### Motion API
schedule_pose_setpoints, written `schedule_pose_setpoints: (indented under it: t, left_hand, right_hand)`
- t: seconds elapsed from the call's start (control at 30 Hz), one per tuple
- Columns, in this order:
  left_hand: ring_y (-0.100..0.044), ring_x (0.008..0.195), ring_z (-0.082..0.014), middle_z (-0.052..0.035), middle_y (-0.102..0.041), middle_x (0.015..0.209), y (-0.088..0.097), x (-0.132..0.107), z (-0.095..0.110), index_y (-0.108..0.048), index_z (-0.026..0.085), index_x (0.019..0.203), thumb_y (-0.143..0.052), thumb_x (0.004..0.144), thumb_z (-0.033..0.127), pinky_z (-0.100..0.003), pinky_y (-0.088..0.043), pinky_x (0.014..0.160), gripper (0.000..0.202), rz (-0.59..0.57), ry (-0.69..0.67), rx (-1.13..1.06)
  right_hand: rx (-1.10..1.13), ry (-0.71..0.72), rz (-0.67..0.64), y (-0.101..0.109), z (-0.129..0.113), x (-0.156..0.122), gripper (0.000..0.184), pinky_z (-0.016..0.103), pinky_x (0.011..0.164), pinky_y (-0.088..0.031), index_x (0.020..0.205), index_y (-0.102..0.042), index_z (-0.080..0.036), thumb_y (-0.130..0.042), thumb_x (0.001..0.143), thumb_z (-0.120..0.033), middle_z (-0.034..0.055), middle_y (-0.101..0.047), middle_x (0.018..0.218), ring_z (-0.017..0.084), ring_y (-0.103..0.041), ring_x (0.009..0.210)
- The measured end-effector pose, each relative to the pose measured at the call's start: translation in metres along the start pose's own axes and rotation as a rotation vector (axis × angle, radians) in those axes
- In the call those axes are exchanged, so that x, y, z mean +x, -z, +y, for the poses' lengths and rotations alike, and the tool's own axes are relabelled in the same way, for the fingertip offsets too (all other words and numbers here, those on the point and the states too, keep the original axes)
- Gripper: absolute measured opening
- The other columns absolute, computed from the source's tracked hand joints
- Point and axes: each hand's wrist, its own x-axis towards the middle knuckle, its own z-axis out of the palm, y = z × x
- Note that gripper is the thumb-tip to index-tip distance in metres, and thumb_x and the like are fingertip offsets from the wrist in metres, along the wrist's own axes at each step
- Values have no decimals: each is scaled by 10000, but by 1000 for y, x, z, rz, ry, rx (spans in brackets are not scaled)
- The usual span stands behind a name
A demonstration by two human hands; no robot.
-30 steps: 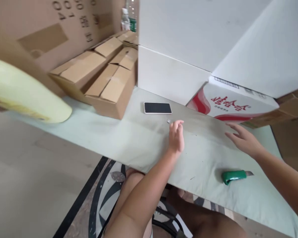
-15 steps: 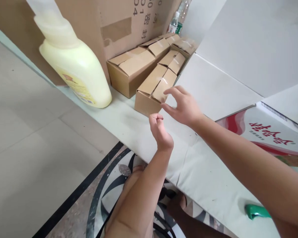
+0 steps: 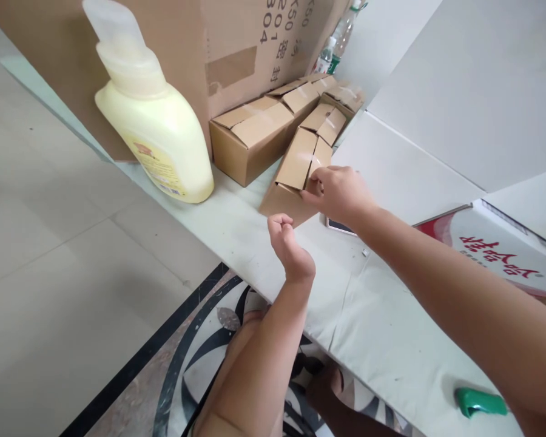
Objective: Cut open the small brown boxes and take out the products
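Note:
My right hand [image 3: 343,193] is at the near end of a small brown cardboard box [image 3: 295,158] with taped flaps. Its thumb and fingers are bent around the corner by the flap, and the box's near end looks tilted. Nearer to me, my left hand [image 3: 291,249] hovers over the pale tabletop with its fingers curled in and nothing visible in them. A second long cardboard box [image 3: 255,133] stands to the left of the first. Under my right wrist lies a flat dark thing with a pale edge [image 3: 339,226], partly hidden.
A pale yellow pump-top bottle [image 3: 168,139] stands at the left table edge before a large carton [image 3: 232,36]. Plastic bottles [image 3: 330,57] are at the back. A red-and-white printed box [image 3: 495,249] and a green object [image 3: 480,402] lie on the right.
My right hand has moved from open above the box to closing on its near corner. The box's near end has tilted. My left hand stays curled, and the view has shifted slightly.

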Motion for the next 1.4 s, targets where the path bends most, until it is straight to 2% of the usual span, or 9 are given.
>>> schedule_pose_setpoints:
  t: [0.3,0.4,0.5,0.63,0.8,0.9,1.07,1.2,1.4]
  left_hand:
    - [-461,836,-194,-15,-455,865,5,9,1,-484,233,823,-475,855,270,-345,-390,837,50,116,-183,22]
    - [-499,937,-204,-24,-478,944,5,12,3,-494,235,865,-507,817,251,-358,-407,933,52,130,-212,80]
    - [-528,1013,-214,-34,-515,1004,4,12,3,-511,236,905,-523,800,235,-371,-417,999,106,76,-233,110]
    - [-569,1022,-234,-50,-614,995,-2,5,-1,-580,230,941,-534,848,316,-392,-435,1014,135,-213,-54,152]
    - [-550,1381,-330,-101,-681,1359,-14,-17,-3,-690,233,1077,-597,856,488,-452,-385,1183,350,-1007,302,138]
    - [-518,1453,-369,-93,-623,1504,-22,-35,-5,-697,251,1194,-648,833,484,-480,-374,1203,432,-1284,427,147]
    - [-576,1393,-370,-82,-616,1552,-29,-55,-15,-688,255,1278,-711,760,439,-463,-438,1149,550,-1217,530,85]
    - [-455,1529,-398,-64,-612,1583,-32,-63,-19,-737,260,1243,-721,684,397,-494,-344,1252,576,-1173,570,143]
    - [-512,1459,-430,-94,-702,1449,-46,-83,-15,-753,236,1008,-765,639,448,-490,-410,1149,426,-1078,573,195]
  right_hand:
    - [-242,-88,-100,-2,42,-72,309,300,581,-295,1172,-726,-180,-499,963,-165,72,-790,882,206,-682,699]
    - [-218,78,227,-16,71,-119,337,283,500,-307,1205,-727,-214,-528,953,-110,-9,-807,853,163,-713,654]
    - [-156,291,591,-25,99,-174,350,220,604,-470,1185,-707,-198,-551,937,-5,-4,-834,1072,132,-797,871]
    - [-76,275,627,-33,132,-249,351,234,815,-576,1206,-700,-149,-586,927,32,87,-823,1118,187,-807,1018]
    - [93,18,753,-68,155,-329,315,303,951,-621,1093,-752,-173,-690,866,37,75,-819,1045,219,-799,1051]
    - [198,-196,901,-100,155,-352,237,333,930,-644,1047,-764,-183,-709,882,-22,73,-819,1051,207,-799,1006]
    - [317,-388,1003,-129,154,-357,153,351,892,-647,1040,-761,-182,-650,948,-130,102,-811,1114,203,-796,1005]
    - [289,-668,943,-129,168,-370,172,305,707,-571,943,-745,-179,-627,933,-303,57,-727,829,157,-693,728]
    - [518,-1345,421,-116,193,-412,472,322,627,-430,1047,-714,-193,-494,838,-555,-3,-542,607,189,-566,598]
